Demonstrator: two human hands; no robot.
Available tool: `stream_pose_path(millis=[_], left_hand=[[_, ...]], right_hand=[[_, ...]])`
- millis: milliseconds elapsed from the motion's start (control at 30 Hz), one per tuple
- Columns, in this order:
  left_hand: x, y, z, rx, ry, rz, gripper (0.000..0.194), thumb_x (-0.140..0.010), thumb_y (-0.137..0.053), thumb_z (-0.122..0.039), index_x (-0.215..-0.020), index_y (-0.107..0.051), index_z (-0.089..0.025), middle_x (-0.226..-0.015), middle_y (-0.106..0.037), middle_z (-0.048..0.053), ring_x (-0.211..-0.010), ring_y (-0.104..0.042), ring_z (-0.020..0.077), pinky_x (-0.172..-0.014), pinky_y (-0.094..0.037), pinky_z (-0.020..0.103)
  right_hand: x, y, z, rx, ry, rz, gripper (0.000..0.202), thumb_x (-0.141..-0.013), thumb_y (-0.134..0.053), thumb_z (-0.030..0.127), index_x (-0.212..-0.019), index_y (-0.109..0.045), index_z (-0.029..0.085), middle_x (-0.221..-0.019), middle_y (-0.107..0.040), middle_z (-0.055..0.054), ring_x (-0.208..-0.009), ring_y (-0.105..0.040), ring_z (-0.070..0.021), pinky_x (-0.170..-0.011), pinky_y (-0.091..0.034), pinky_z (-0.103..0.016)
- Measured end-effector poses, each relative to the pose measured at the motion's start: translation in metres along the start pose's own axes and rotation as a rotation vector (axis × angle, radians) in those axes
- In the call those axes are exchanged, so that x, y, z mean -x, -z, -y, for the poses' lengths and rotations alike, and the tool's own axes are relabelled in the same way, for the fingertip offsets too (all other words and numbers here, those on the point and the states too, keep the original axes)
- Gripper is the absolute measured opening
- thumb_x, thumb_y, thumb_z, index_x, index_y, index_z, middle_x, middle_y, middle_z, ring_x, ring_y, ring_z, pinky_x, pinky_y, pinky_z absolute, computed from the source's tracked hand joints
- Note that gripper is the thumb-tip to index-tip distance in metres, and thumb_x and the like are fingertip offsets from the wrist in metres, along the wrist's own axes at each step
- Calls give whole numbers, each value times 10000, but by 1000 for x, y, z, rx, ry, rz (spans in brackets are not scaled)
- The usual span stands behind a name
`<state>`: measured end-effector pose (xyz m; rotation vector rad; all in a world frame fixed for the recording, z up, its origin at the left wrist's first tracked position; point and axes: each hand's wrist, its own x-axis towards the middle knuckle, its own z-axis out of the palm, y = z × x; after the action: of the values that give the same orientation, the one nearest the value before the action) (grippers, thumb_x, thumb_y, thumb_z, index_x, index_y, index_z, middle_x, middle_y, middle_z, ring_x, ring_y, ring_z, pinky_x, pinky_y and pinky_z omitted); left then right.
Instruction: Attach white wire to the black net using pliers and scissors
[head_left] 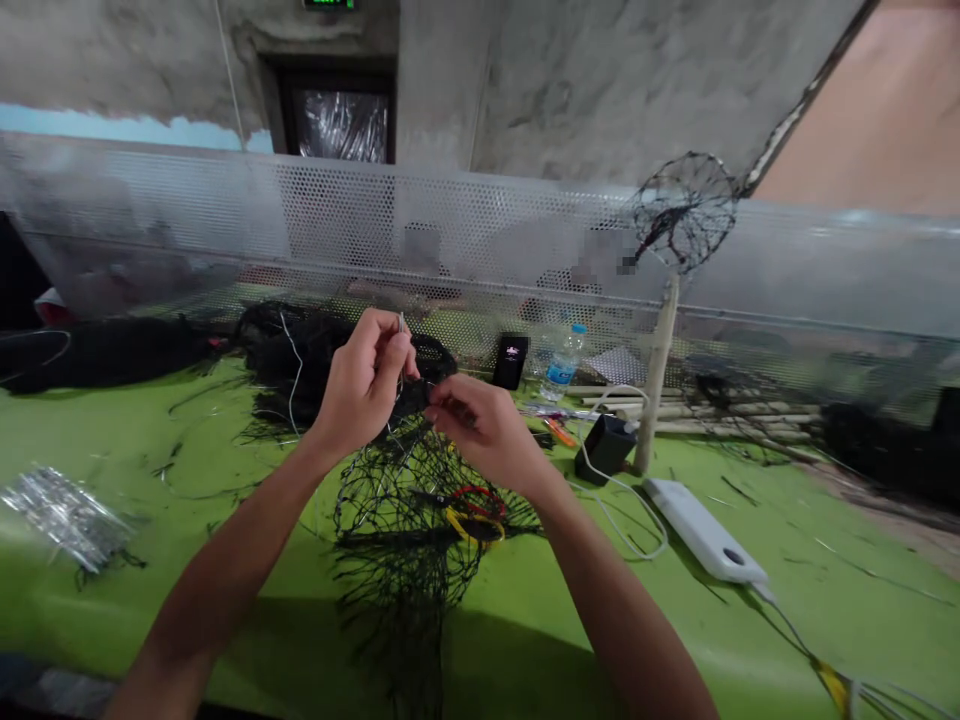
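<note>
My left hand (365, 378) is closed, thumb against the fingers, on a thin metal piece (401, 322) whose tip sticks up; its kind is unclear. Close beside it, my right hand (480, 425) is pinched with fingertips together near some dark strands, and what it grips is too small to tell. Below both hands lies a black knotted net (390, 505) with a fringe of loose strands hanging toward the table's front edge. Scissors (480, 515) with red and yellow handles rest on the net. Behind my left hand is a heap of black fibre (277, 375).
A wooden post (658, 375) carries a round black net form (686, 212). Around it are a phone (511, 361), water bottle (562, 365), black box (604, 448), white power bank (705, 530) and cable. Silvery strips (67, 515) lie left. A perforated panel (337, 215) borders the back.
</note>
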<state>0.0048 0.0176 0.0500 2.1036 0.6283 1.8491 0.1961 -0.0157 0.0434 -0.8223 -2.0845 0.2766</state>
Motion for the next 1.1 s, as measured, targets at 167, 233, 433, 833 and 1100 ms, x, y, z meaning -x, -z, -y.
stream_pose_path(millis=[167, 233, 433, 833, 1100], left_hand=[[3, -1, -6, -39, -25, -7, 152, -1119, -489, -375, -1061, -505, -235, -765, -558, -65, -690, -681, 94, -691, -536, 254], [4, -1, -10, -59, -31, -4, 142, -1124, -478, -365, -1068, -503, -236, -765, -546, -69, -685, -691, 88, -677, -536, 242], [2, 2, -11, -78, -62, -16, 116, -1126, -469, -348, -1082, -491, -244, -760, -523, -76, -659, -674, 83, -656, -531, 242], [-1, 11, -12, -156, -96, -124, 157, -1119, -467, -395, -1064, -485, -249, -735, -577, -55, -652, -643, 118, -659, -513, 287], [-3, 8, -11, -113, -30, -144, 139, -1114, -472, -379, -1059, -477, -251, -750, -564, -50, -659, -636, 108, -530, -561, 186]], right_hand=[[2, 3, 1, 80, 93, 112, 142, -1021, -490, 170, -894, -464, 230, -879, -525, -24, -773, -462, -164, -696, -364, -331], [1, 7, 2, 67, 117, 152, 145, -1032, -474, 167, -906, -444, 233, -890, -517, -26, -788, -459, -168, -711, -372, -333], [1, 17, 3, 49, 68, 145, 116, -994, -553, 156, -918, -497, 223, -841, -546, -2, -731, -469, -145, -687, -393, -316], [6, 15, -1, 291, 122, -242, 239, -1086, -550, 248, -1140, -783, 245, -1012, -785, -58, -918, -728, -193, -805, -565, -358], [6, 10, -2, 405, 212, -350, 181, -1052, -637, 222, -1078, -816, 225, -957, -802, -63, -813, -733, -172, -720, -563, -314]])
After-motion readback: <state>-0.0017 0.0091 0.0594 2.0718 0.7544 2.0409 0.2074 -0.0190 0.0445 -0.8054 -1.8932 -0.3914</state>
